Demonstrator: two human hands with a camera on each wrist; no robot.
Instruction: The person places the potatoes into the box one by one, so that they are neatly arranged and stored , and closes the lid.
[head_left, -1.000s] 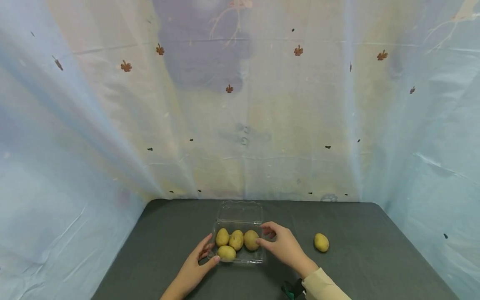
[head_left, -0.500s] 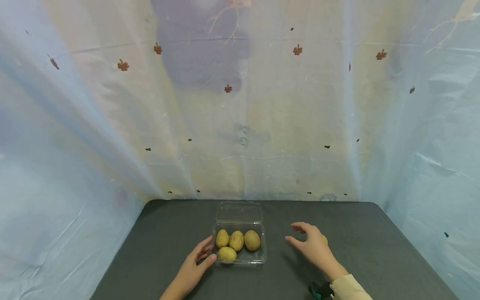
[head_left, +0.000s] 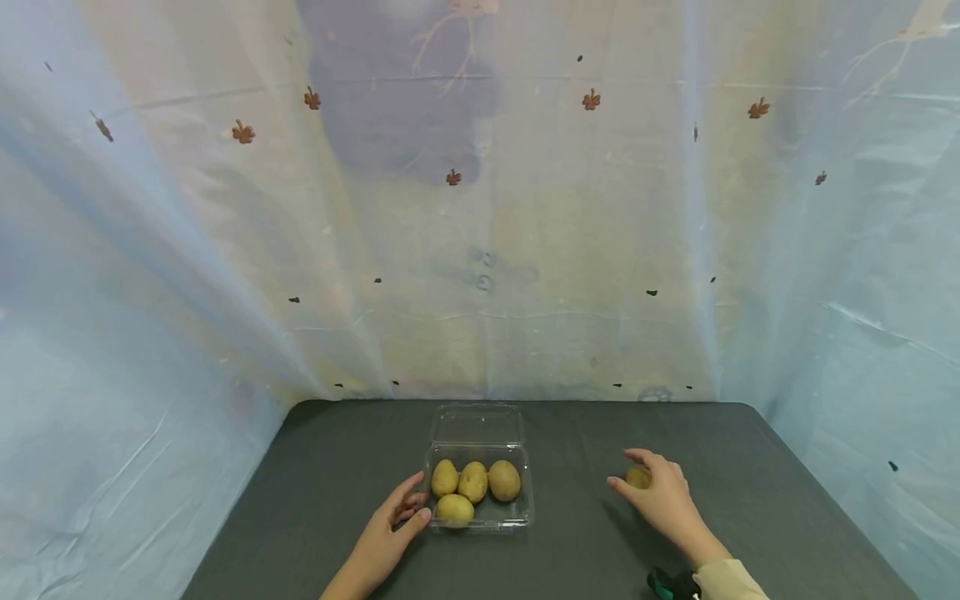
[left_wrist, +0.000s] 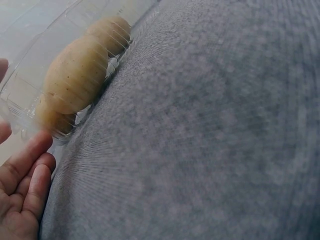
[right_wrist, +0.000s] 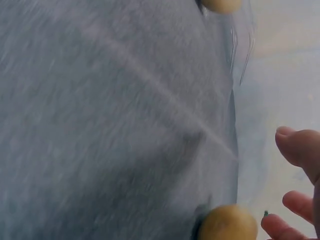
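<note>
A clear plastic clamshell box stands on the dark table with its lid raised at the back. Several yellow potatoes lie in it. My left hand is at the box's left side, thumb near the front corner; in the left wrist view its fingers lie fairly straight right at the clear wall. A single potato is outside the box to the right, partly hidden behind my right hand. That hand's thumb and fingers are spread over it, and in the right wrist view a gap shows between fingers and potato.
The dark-covered table extends to both sides of the box. Behind it hangs a pale patterned curtain. The raised box lid rises near the table's back edge. A black and green band is at my right wrist.
My right hand has left the potato at the right of the box and moved right to the single potato. The left hand has stayed at the box's side.
</note>
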